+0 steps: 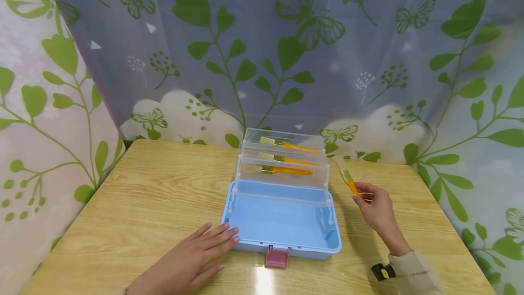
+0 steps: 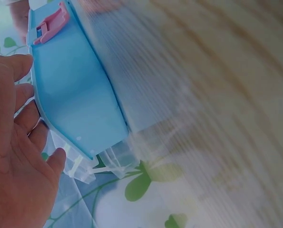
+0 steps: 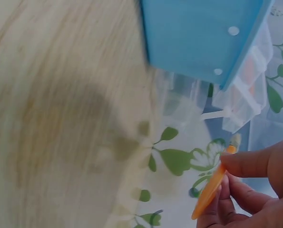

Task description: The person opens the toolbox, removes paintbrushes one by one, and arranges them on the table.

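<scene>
A blue plastic box (image 1: 282, 222) stands opened out, its clear tiered trays (image 1: 282, 185) raised at the back. Orange-handled paintbrushes lie in the trays: a back one (image 1: 300, 147), a middle one (image 1: 294, 160) and a front one (image 1: 290, 171). My right hand (image 1: 377, 207) pinches another paintbrush (image 1: 347, 177) by its orange handle, bristles pointing up and left, just right of the box. In the right wrist view the thumb and fingers close on that handle (image 3: 210, 192). My left hand (image 1: 200, 254) has its fingers extended, touching the box's front left rim.
A pink latch (image 1: 277, 257) hangs open at the box's front. The box stands on a wood-grain table (image 1: 155, 195). Behind and at both sides hang curtains (image 1: 262, 58) printed with leaves and butterflies.
</scene>
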{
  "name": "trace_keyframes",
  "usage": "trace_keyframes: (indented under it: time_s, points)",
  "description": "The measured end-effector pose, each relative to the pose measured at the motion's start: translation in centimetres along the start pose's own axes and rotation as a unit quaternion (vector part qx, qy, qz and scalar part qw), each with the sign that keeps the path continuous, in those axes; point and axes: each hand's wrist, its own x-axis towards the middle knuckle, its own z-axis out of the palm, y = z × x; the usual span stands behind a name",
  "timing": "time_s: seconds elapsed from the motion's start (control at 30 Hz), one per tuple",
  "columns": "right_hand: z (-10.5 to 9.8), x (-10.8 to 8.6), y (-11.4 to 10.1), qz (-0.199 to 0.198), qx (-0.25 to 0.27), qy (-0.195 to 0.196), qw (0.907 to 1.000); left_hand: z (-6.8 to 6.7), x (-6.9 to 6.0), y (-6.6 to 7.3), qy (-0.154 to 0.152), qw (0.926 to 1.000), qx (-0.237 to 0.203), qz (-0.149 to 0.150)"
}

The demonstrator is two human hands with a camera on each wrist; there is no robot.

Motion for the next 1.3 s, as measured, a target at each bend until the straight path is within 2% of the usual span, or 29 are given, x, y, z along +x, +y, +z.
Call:
trace_keyframes:
  time_s: [0.23, 0.33, 0.57, 0.87, 1.13, 1.3]
  points:
    - [-0.1, -0.1, 1.3, 0.046, -0.01, -0.056, 0.9973, -0.1, -0.1, 0.1, -0.005, 1.0, 0.003, 0.001]
    - [-0.1, -0.1, 1.7, 0.061, -0.007, -0.069, 0.9958, -0.2, -0.1, 0.1, -0.004, 1.0, 0.003, -0.001]
    - [0.0, 0.2, 2.0, 0.081, -0.013, -0.08, 0.9934, -0.3, -0.1, 0.0, -0.01, 0.9998, -0.014, -0.008]
    - [0.2, 0.5, 2.2, 0.093, -0.026, -0.085, 0.9916, -0.2, -0.1, 0.1, -0.004, 0.9999, -0.014, -0.007]
    - [0.9, 0.7, 2.7, 0.099, -0.059, -0.111, 0.9871, -0.2, -0.2, 0.1, 0.002, 1.0, -0.008, -0.004]
    - [1.2, 0.7, 2.6, 0.106, -0.066, -0.113, 0.9857, -0.3, -0.2, 0.1, 0.0, 0.9999, -0.014, -0.006]
